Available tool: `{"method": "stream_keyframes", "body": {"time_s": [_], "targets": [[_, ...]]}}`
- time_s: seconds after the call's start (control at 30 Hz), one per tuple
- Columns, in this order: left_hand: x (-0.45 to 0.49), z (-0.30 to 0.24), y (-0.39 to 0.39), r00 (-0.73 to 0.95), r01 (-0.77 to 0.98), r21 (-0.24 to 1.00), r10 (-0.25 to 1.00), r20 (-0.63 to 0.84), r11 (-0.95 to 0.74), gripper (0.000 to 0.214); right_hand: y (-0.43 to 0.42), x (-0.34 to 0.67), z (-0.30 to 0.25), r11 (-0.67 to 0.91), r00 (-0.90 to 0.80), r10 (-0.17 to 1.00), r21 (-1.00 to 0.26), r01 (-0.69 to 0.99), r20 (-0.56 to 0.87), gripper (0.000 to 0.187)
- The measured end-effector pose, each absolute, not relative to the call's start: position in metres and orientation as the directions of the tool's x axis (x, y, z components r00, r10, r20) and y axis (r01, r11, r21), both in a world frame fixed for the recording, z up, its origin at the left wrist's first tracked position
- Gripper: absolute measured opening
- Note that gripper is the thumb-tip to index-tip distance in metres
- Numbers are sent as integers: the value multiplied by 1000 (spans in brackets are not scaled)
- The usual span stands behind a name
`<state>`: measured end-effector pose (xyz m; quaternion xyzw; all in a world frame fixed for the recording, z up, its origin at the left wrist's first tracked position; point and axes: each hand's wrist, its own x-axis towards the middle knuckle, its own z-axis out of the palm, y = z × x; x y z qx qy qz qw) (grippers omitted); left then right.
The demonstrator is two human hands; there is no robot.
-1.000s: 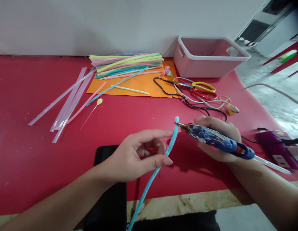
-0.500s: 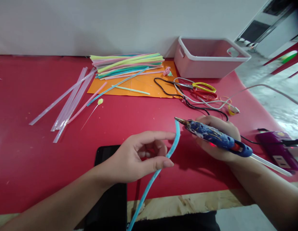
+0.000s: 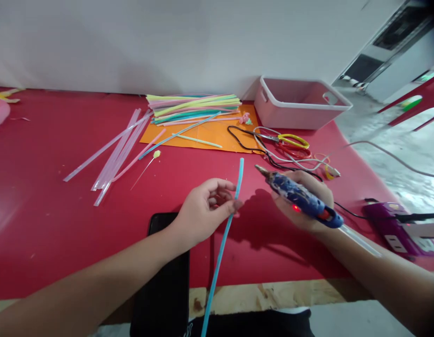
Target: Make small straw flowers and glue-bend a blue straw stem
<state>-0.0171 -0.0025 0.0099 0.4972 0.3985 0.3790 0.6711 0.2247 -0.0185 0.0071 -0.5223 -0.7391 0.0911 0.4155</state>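
Note:
My left hand (image 3: 213, 206) pinches a light blue pipe cleaner (image 3: 221, 252) between thumb and fingers. Its short upper end stands almost straight up, and the long part hangs down past the table's front edge. My right hand (image 3: 308, 196) is wrapped round a blue, glue-stained hot glue gun (image 3: 297, 194) with a red light glowing on its side. The gun's metal nozzle points up and left, a small gap away from the pipe cleaner. A clear glue stick (image 3: 359, 239) sticks out of the back of the gun.
Behind lie a bundle of coloured pipe cleaners (image 3: 192, 107) on an orange sheet (image 3: 203, 135), clear glue sticks (image 3: 119, 150), scissors (image 3: 292, 142) and cables. A pink basket (image 3: 301, 112) stands at the back right. A black phone (image 3: 164, 285) is under my left forearm; a purple power strip (image 3: 395, 224) is at right.
The nozzle and the pipe cleaner's tip, close together before, are now apart. The pipe cleaner's upper end, bent before, is straighter. The camera view has shifted a little.

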Motion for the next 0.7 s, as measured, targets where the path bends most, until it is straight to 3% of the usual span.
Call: {"method": "stream_keyframes", "body": {"time_s": [0.1, 0.23, 0.53, 0.7], "targets": [[-16, 13, 1, 424, -64, 975, 890, -167, 214, 43, -11, 219, 7, 504, -236, 849, -589, 632, 473, 17], [-14, 12, 3, 442, -113, 978, 891, -109, 175, 40, -3, 217, 3, 537, -253, 836, -628, 564, 487, 15], [-17, 12, 5, 359, -269, 951, 932, -49, 153, 32, 6, 228, -2, 774, -481, 629, -438, 457, 611, 19], [-20, 11, 4, 390, -231, 955, 917, -84, 186, 35, 8, 229, -5, 776, -515, 631, -481, 408, 580, 18]]}}
